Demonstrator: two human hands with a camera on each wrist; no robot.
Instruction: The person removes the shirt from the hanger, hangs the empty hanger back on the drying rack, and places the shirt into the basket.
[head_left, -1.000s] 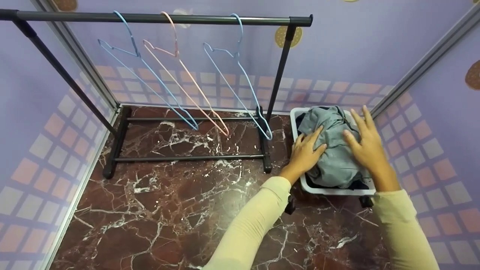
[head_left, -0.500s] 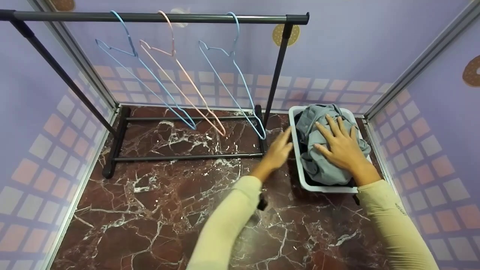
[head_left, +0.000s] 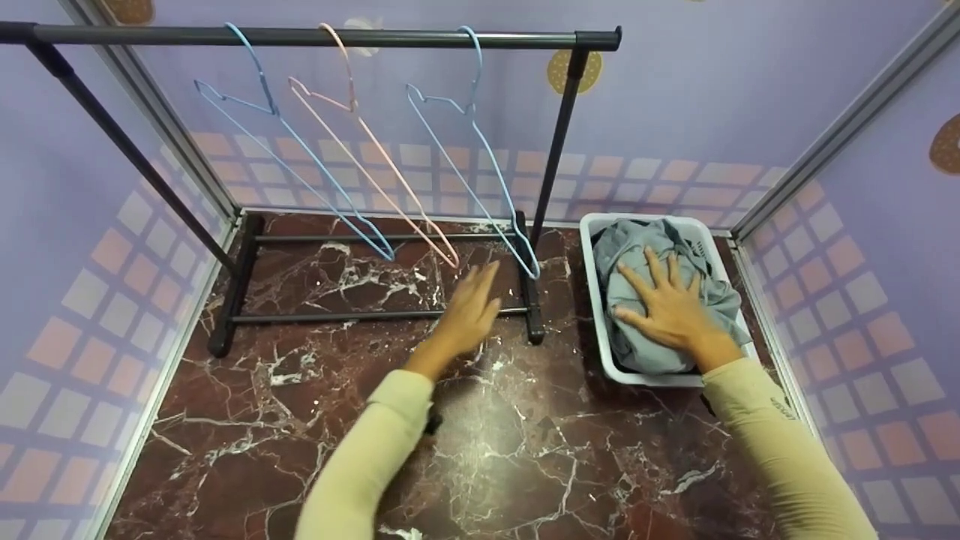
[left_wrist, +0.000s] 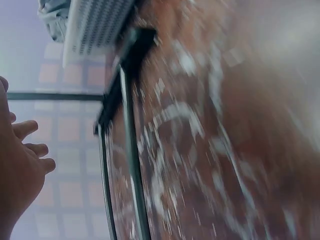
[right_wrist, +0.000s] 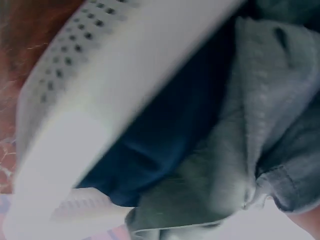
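A crumpled grey garment [head_left: 637, 352] fills the top of a white plastic basket [head_left: 592, 289] at the right of the head view. My right hand [head_left: 667, 307] rests on it with fingers spread. In the right wrist view, a stitched edge with a buttonhole shows on the grey garment [right_wrist: 225, 165], and dark blue cloth [right_wrist: 155, 145] lies beneath it along the basket wall. My left hand [head_left: 466, 311], fingers extended and holding nothing, is above the rack's lower front bar, just below the pink hanger [head_left: 386, 161]. Its fingers [left_wrist: 37, 150] point away from the floor in the left wrist view.
A black garment rack [head_left: 555, 150] stands left of the basket. From its top rail hang a left blue hanger [head_left: 315, 161], the pink one, and a right blue hanger [head_left: 491, 161]. Tiled-pattern walls [head_left: 847, 322] close in on three sides above the marbled floor [head_left: 517, 465].
My left hand has come off the garment and swung left to the rack. My right hand has settled flat onto the garment, and the basket has shifted slightly.
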